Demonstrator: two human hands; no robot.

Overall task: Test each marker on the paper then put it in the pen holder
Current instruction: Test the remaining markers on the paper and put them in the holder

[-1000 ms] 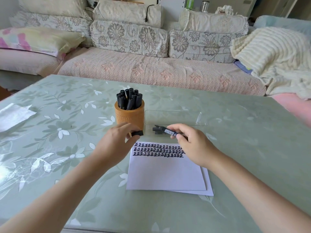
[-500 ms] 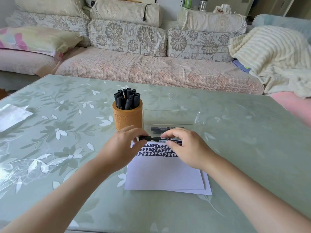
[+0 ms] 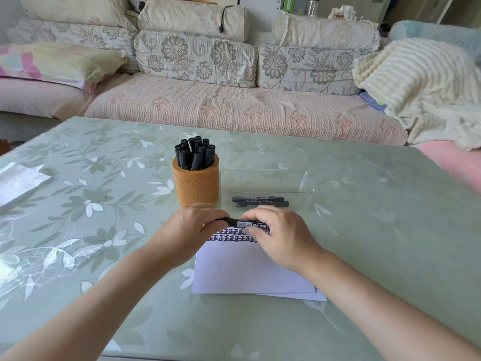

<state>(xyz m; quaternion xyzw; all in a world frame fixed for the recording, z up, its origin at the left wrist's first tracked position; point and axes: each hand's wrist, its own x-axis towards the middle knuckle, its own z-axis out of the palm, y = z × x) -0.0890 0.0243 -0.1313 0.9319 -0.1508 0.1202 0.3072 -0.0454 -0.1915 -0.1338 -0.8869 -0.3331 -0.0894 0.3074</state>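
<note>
Both hands hold one black marker (image 3: 243, 223) level over the top of the white paper (image 3: 250, 272). My left hand (image 3: 190, 227) pinches its left end, where the cap sits. My right hand (image 3: 278, 235) grips the labelled barrel. Rows of black test marks (image 3: 229, 235) run across the paper's top edge, partly hidden by my fingers. The orange pen holder (image 3: 195, 182) stands just behind my left hand, packed with several black markers. Two more black markers (image 3: 260, 201) lie side by side in a clear tray (image 3: 265, 178) behind my right hand.
The table (image 3: 364, 230) has a green floral cover under glass. A white sheet (image 3: 18, 181) lies at its far left edge. A floral sofa (image 3: 234, 100) with cushions and a cream blanket (image 3: 421, 82) runs behind the table.
A second ago my left hand held the cap apart from the marker in my right. The hands came together over the paper, and the cap now sits on the marker's left end.
</note>
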